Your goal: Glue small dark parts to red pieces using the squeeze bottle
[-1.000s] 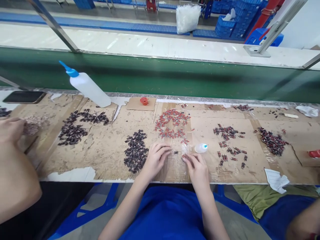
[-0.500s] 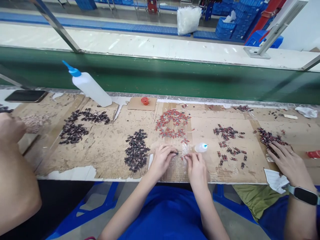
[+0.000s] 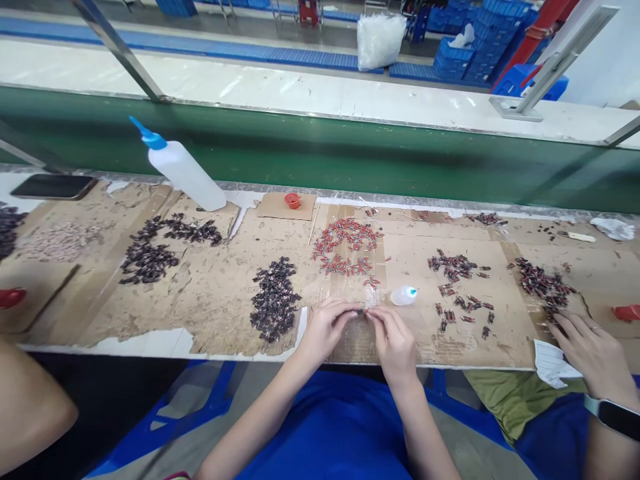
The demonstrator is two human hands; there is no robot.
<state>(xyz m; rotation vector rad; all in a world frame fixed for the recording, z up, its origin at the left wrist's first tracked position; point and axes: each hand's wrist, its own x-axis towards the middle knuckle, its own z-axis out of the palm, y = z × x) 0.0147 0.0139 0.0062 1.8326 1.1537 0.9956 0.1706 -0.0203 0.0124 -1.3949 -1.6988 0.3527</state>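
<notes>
Close to the table's front edge, my left hand (image 3: 326, 328) pinches a small black part (image 3: 359, 311) between thumb and fingertips. My right hand (image 3: 394, 339) holds a small red piece (image 3: 367, 312) in a pinch, its end against the black part. The fingertips of both hands almost meet, so fine detail is hidden. Left of my hands lies a heap of black parts (image 3: 274, 300). Beyond them is a spread of red pieces (image 3: 345, 245) with metallic ends. A small white bottle (image 3: 403, 295) with a blue tip lies beside my right hand.
Red-and-black pieces (image 3: 453, 265) lie to the right. A co-worker's hand (image 3: 585, 347) touches another pile (image 3: 543, 283). A large white bottle (image 3: 187, 177) leans at the back left, near a red cap (image 3: 292, 201) on cardboard. Another person's arm (image 3: 35, 407) is at left.
My hands have come together, and the red piece now meets the black part. The co-worker's hand at right has drawn back from its pile; the left person's hand has left view.
</notes>
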